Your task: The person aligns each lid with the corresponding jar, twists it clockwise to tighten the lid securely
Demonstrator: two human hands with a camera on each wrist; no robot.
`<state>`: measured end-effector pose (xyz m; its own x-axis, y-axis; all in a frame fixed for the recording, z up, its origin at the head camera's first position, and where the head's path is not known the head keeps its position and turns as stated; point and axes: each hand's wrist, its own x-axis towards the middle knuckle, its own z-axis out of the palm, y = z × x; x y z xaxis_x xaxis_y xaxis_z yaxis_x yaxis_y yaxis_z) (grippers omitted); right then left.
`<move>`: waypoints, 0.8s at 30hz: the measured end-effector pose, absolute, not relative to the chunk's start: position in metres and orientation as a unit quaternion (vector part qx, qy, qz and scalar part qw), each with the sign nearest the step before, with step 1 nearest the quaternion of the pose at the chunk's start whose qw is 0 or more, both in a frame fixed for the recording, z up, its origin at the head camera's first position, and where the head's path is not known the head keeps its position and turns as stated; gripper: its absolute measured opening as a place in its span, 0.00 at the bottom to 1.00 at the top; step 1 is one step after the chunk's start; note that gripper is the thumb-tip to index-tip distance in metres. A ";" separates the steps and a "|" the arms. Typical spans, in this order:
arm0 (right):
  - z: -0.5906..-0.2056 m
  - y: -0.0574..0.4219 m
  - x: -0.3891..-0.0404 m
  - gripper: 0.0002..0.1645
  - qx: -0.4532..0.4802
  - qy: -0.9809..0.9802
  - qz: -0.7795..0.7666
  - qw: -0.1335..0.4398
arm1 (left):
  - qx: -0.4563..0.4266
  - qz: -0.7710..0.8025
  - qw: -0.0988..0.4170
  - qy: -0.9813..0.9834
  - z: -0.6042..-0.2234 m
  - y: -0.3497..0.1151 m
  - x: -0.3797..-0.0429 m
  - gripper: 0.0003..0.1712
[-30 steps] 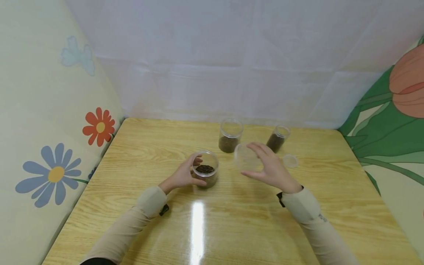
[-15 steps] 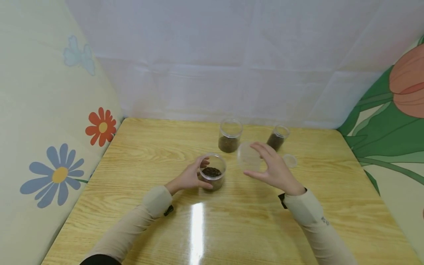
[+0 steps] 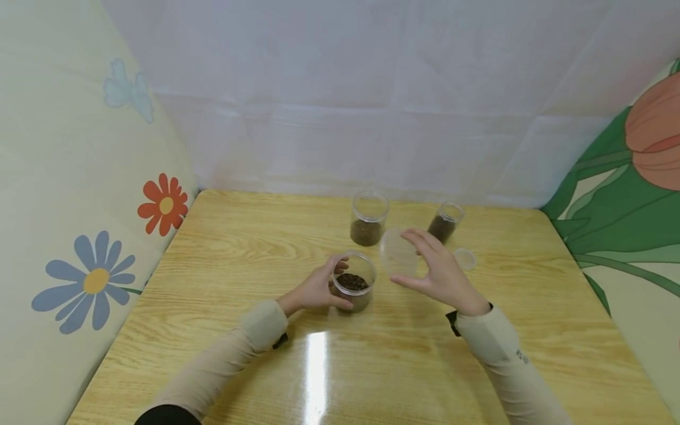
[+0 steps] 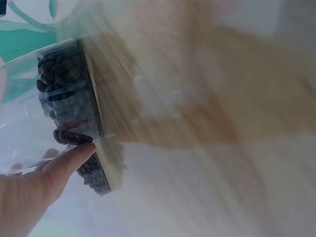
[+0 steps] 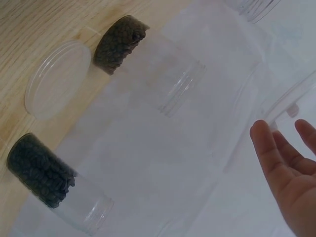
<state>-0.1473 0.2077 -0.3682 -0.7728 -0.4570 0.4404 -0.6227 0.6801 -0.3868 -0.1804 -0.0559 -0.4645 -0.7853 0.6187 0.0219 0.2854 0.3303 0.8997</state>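
My left hand grips a wide clear jar around its left side, thumb at the front and fingers behind. Small dark seed-like pieces fill its lower part, and its top is uncovered. In my right hand a round translucent lid is held by its edge, tilted up beside the jar. Fingers and thumb are spread across the lid's width; in the right wrist view only the edge of this lid shows by the fingertips. The lid and the jar are apart.
Behind stand another wide uncovered jar and a narrower uncovered one, both partly filled with dark pieces. A smaller translucent lid lies on the wooden table right of my right hand. White cloth hangs behind the table.
My left hand has brought the wide jar to the right and slightly nearer, toward the lid. The right hand shifted a little right with its lid, then stayed nearly still.
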 end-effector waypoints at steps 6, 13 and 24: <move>-0.368 0.208 -0.147 0.47 0.306 -0.902 0.260 0.160 | 0.292 0.499 0.170 0.798 -0.467 -0.048 -0.180 0.57; -0.367 0.209 -0.147 0.47 0.317 -0.900 0.253 0.162 | 0.297 0.494 0.164 0.800 -0.469 -0.039 -0.178 0.56; -0.364 0.209 -0.147 0.47 0.337 -0.897 0.235 0.166 | 0.300 0.495 0.153 0.801 -0.474 -0.026 -0.177 0.58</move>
<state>-0.1469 0.2094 -0.3637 -0.7178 -0.5265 0.4557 -0.6822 0.6626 -0.3091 -0.1774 -0.0261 -0.4744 -0.7731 0.6322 0.0513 0.3286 0.3301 0.8849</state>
